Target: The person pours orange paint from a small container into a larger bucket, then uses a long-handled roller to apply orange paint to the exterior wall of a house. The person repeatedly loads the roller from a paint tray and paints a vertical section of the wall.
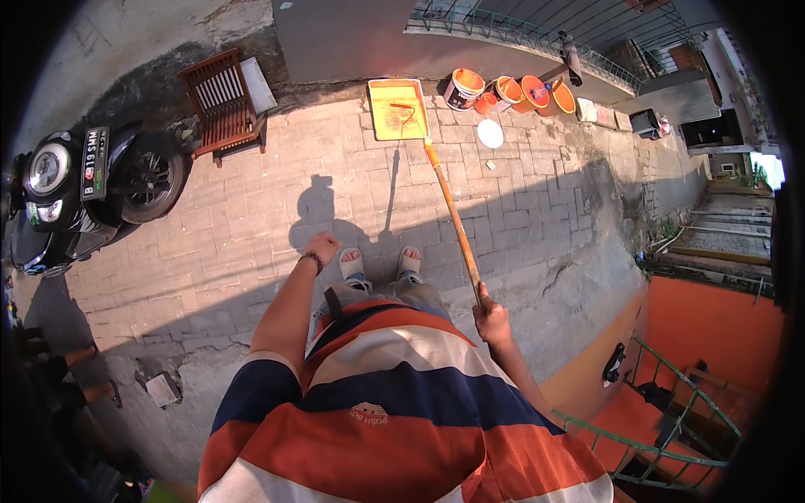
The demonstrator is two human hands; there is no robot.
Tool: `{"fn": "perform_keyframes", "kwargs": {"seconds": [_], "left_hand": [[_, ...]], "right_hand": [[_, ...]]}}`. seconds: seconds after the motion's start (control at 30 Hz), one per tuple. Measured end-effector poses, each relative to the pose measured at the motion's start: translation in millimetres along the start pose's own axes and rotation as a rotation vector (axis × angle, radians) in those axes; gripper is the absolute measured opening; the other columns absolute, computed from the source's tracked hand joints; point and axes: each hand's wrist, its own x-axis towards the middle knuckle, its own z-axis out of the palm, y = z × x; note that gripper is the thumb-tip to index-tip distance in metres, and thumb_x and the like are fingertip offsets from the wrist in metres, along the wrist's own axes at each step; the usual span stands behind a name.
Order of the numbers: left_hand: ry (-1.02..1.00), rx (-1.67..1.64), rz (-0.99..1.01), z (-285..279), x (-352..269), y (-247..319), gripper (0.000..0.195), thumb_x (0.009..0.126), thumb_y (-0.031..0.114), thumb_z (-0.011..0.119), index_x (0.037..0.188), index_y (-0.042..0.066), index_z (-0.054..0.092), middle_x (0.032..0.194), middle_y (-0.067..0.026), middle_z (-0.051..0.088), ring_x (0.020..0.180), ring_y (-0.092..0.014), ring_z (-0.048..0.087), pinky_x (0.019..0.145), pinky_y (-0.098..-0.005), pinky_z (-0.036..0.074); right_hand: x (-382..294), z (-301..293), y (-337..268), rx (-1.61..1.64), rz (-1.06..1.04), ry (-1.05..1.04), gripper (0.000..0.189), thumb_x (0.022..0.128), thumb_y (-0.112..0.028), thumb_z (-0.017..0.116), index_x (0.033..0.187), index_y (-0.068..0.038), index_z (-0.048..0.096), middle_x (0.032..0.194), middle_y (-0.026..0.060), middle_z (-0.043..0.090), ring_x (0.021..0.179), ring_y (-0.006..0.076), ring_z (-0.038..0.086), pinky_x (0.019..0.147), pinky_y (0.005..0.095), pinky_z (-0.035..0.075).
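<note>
My right hand point(492, 317) grips the lower end of a long wooden pole point(454, 214). The pole slants away over the paving, its far end smeared with orange paint near the lower right corner of a paint tray point(383, 129). Yellow-orange paint coats the tray. A dark outline like a paint roller frame shows inside it; whether this is the frame or a shadow I cannot tell. My left hand point(324, 247) is closed in a fist above the ground beside my left foot, with a bracelet at the wrist and nothing visible in it.
Right of the tray stand several orange-stained paint buckets point(464, 91), with a white lid point(490, 134) lying before them. A wooden folding chair point(223, 104) and a parked motorcycle point(69, 188) are at left. A green metal railing point(679, 390) is at lower right. Another person's arm point(85, 393) shows at far left.
</note>
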Motion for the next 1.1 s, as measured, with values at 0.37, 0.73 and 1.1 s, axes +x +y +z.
{"fn": "perform_keyframes", "kwargs": {"seconds": [0.37,0.73,1.1], "left_hand": [[-0.158,0.126,-0.196,32,-41,-99,0.042,0.083,0.041,0.071,0.103,0.005,0.072,0.11,-0.018,0.07,0.107,-0.034,0.064,0.093,-0.0408,0.051],[-0.226,0.07,-0.352,65,-47,-125,0.045,0.084,0.041,0.069,0.107,0.002,0.072,0.115,-0.0207,0.068,0.111,-0.035,0.064,0.096,-0.0436,0.05],[0.141,-0.306,-0.225,96,-47,-17,0.033,0.081,0.036,0.073,0.095,0.006,0.072,0.096,-0.0171,0.072,0.095,-0.031,0.069,0.085,-0.0394,0.053]], "right_hand": [[-18,10,33,-0.107,0.014,-0.088,0.066,0.083,-0.01,0.053,0.148,-0.009,0.039,0.085,0.0295,0.065,0.078,0.0478,0.065,0.074,0.0549,0.051],[-13,-26,52,-0.166,-0.089,-0.083,0.064,0.082,-0.007,0.055,0.145,-0.006,0.043,0.083,0.0304,0.064,0.076,0.046,0.065,0.07,0.0542,0.051],[104,-74,67,-0.239,-0.117,-0.102,0.064,0.086,-0.013,0.054,0.148,-0.01,0.04,0.099,0.0275,0.067,0.092,0.0447,0.066,0.085,0.0509,0.052]]}}
